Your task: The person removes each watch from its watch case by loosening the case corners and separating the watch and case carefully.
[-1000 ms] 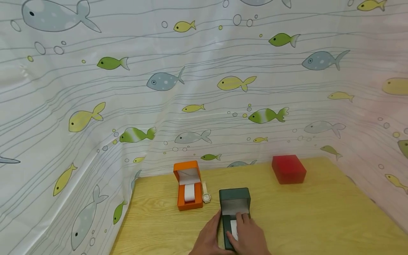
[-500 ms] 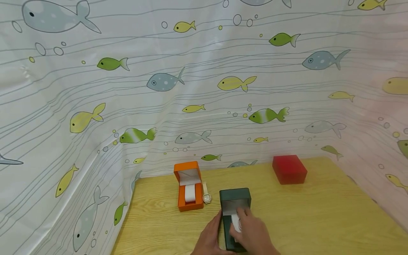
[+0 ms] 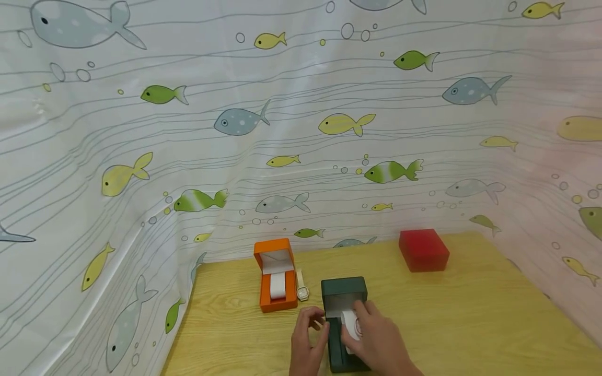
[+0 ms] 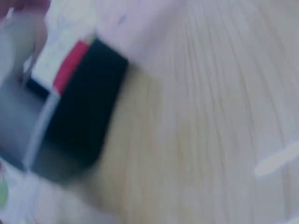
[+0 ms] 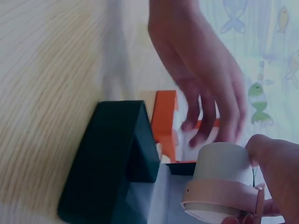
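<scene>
A white sheet printed with fish [image 3: 193, 136] hangs behind and beside the wood-grain counter [image 3: 470, 318]. Beyond the left hand [image 3: 307, 342] stands an orange box [image 3: 273, 246], lid raised, with a white pillow [image 3: 278, 286] inside and a pale watch [image 3: 302, 292] lying just beside it. Well beyond the right hand [image 3: 381, 337], further to the right, sits a red box [image 3: 423, 251].

Between the hands is the green box [image 3: 344, 286], also lid-up. The left hand has come away from its side; it is loosely curved and holds nothing, though contact at the thumb tip is unclear. The right hand pinches the white cushion [image 5: 224, 161], with a pinkish strap [image 5: 218, 192] around it. Tilted half a second ago, the cushion now appears lifted from its place, so the box apparently needs no steadying.
</scene>
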The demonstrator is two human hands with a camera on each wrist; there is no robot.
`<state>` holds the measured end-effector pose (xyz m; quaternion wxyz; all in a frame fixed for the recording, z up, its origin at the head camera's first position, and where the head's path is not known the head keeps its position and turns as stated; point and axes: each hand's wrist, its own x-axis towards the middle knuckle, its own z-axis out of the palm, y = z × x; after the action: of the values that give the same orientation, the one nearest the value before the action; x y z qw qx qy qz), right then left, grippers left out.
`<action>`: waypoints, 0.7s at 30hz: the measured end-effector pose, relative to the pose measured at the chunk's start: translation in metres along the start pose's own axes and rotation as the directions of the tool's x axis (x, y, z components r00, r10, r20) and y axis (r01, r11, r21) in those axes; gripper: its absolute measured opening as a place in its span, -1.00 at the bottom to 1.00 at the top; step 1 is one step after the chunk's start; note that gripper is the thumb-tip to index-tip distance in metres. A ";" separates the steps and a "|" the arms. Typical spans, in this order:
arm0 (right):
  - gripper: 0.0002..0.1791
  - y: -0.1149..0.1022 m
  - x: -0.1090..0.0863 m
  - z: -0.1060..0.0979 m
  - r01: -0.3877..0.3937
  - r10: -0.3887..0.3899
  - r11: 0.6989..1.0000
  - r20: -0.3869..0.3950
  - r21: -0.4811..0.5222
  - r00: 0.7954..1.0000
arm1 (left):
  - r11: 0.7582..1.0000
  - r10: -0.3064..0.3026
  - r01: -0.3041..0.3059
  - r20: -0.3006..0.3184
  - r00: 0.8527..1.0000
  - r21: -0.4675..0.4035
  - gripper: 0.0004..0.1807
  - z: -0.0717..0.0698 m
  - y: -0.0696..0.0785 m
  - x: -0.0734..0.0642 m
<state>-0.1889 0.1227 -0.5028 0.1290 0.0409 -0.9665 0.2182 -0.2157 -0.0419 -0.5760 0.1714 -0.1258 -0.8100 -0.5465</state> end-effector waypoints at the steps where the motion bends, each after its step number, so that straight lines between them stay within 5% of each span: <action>1: -0.53 -0.001 0.000 -0.001 0.009 -0.009 1.000 -0.001 0.005 1.000 | 0.997 -0.070 0.071 0.034 0.997 -0.031 -0.73 0.003 0.008 0.002; 3: -0.52 -0.003 -0.001 -0.003 0.022 -0.022 1.000 -0.007 0.011 1.000 | 0.974 -0.202 0.212 0.129 0.971 -0.075 -0.70 0.008 0.022 0.006; 5: -0.52 -0.004 -0.001 -0.005 0.033 -0.033 0.999 -0.015 0.012 0.999 | 0.936 -0.318 0.342 0.205 0.926 -0.090 -0.57 0.010 0.033 0.008; 9: -0.50 -0.004 -0.003 -0.009 0.053 -0.053 0.999 -0.002 0.003 0.999 | 0.885 -0.395 0.443 0.275 0.877 -0.141 -0.50 0.013 0.046 0.010; 15: -0.46 0.003 -0.006 -0.012 0.094 -0.095 0.995 0.027 0.044 0.995 | 0.869 -0.384 0.459 0.331 0.862 -0.187 -0.55 0.013 0.055 0.010; 21: -0.47 0.010 -0.006 -0.018 0.031 -0.057 0.970 0.102 0.240 0.993 | 0.844 -0.414 0.488 0.309 0.856 -0.221 -0.55 0.012 0.053 0.011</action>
<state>-0.1805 0.1392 -0.4930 0.0753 0.0893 -0.9378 0.3269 -0.2067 -0.0112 -0.5304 -0.0866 -0.0217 -0.7419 -0.6646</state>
